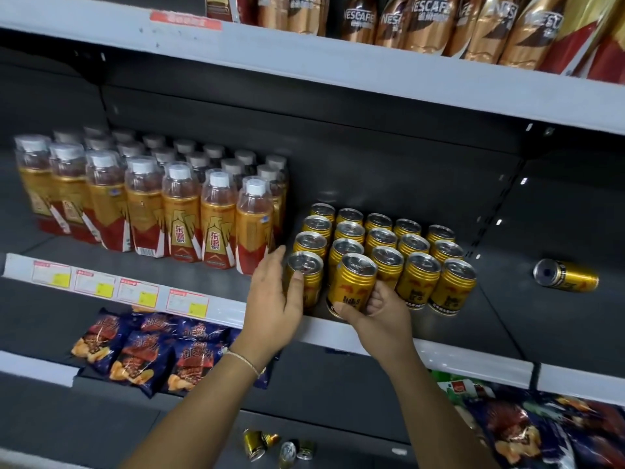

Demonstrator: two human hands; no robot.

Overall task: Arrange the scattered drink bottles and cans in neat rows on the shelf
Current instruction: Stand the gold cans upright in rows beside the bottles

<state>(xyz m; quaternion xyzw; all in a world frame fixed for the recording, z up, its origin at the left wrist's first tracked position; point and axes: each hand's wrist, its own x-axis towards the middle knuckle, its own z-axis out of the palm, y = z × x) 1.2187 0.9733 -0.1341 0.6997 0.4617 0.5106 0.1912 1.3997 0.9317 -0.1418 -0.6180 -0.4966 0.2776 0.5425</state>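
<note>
Right hand wraps the lower body of a gold can, thumb across the label, fingers curled round the right side. The can sits at the front edge of the middle shelf, second column of the can block, leaning a touch fwd & out of line w/ its neighbours. Left hand lies fairly flat, fingers together & loosely bent, against the left side of the front-left can, thumb up near its rim: bracing it, not gripping.

Step in hand, as I read it: seat the held can into the front row. To do it well, stand it upright first, then slide it back till it touches the can behind & its face lines up w/ the front cans either side. Keep the left hand as a stop so col. 1 doesn't shuffle toward the bottles, which stand in tidy rows just beside. Push low on the body, not at the rim; cans this close together tip easily.

One stray can lies on its side well apart to the right on the same shelf. More cans lie tipped over on a lower level. Both lots probably come after this.
</note>
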